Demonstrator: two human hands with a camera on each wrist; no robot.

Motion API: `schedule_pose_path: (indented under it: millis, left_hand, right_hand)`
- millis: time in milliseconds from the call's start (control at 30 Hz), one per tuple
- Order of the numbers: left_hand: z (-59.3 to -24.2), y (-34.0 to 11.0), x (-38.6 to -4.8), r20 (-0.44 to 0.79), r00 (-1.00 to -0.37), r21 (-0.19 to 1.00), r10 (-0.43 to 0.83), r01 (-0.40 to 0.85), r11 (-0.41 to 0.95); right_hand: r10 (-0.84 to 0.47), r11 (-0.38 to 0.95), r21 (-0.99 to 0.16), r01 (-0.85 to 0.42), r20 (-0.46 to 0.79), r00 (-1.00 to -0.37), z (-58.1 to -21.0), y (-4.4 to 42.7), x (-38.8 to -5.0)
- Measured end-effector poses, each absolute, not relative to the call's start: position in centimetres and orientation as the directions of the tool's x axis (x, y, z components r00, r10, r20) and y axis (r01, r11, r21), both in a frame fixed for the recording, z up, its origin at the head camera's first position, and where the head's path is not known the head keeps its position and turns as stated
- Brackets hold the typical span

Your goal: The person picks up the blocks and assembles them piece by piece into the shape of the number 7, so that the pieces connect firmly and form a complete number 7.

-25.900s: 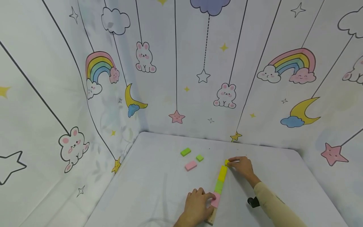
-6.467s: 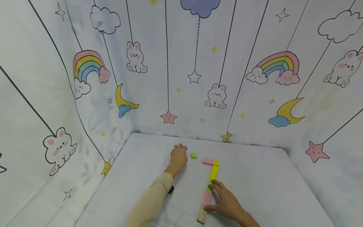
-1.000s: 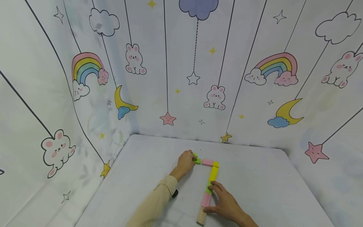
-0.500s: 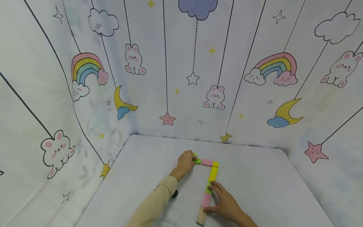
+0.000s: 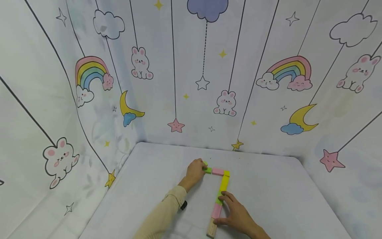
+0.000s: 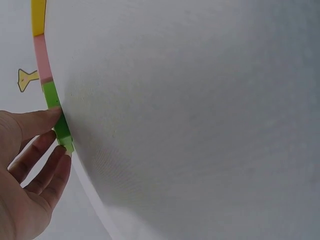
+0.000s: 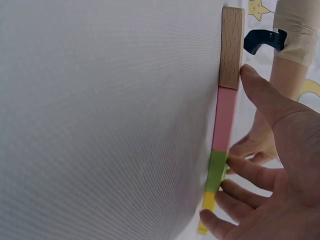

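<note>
An angled row of blocks lies on the white table. Nearest me is a plain wooden block (image 5: 212, 228), followed by a pink block (image 5: 217, 210), a green block (image 7: 216, 171), a yellow block (image 5: 224, 183) and a yellow cube (image 5: 227, 173). Leftward from the cube runs another pink block (image 5: 218, 171). My left hand (image 5: 195, 171) pinches a second green block (image 6: 52, 95) at that pink block's left end. A small green cube (image 5: 205, 163) shows partly behind my fingers. My right hand (image 5: 240, 215) rests along the row's right side, thumb at the wooden block, fingertips at the green and yellow ones.
White cloth walls (image 5: 191, 99) printed with bunnies, rainbows and stars rise behind and beside the table (image 5: 268, 192). A black strap mount (image 5: 184, 205) sticks out from my left wrist.
Since 6.5 s ago my left hand has brought the green block rightward from the back left to the far pink block. Over the last second both hands stay nearly still.
</note>
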State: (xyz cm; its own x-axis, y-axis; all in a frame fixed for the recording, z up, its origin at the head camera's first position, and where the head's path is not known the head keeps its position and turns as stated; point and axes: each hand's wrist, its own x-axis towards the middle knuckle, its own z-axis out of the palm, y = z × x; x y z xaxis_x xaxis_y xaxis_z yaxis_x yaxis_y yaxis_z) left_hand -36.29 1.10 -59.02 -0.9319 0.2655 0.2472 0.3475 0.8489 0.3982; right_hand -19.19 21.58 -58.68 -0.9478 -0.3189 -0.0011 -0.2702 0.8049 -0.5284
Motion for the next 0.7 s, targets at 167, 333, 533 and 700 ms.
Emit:
schedule_pose_path:
  millis: [167,333,533,700]
  left_hand:
    - [-59.16,1.04,-36.31,0.262,-0.928,0.4,0.266,0.355,0.845]
    - [-59.47,1.11,-36.45,0.256,-0.93,0.401,0.264,0.351,0.846]
    - [-59.55,1.18,-36.52,0.262,-0.929,0.405,0.261,0.352,0.844]
    - [-59.41,1.23,-36.47,0.253,-0.932,0.413,0.26,0.347,0.842]
  right_hand:
    - [-0.317,0.805,-0.526,-0.275,0.01,-0.948,-58.89,21.62,-19.26]
    - [-0.315,0.803,-0.526,-0.279,0.021,-0.949,-58.99,21.64,-19.32]
    - [-0.317,0.801,-0.527,-0.283,0.028,-0.948,-58.99,21.66,-19.3]
    - [-0.317,0.802,-0.527,-0.28,0.021,-0.948,-59.07,21.66,-19.37]
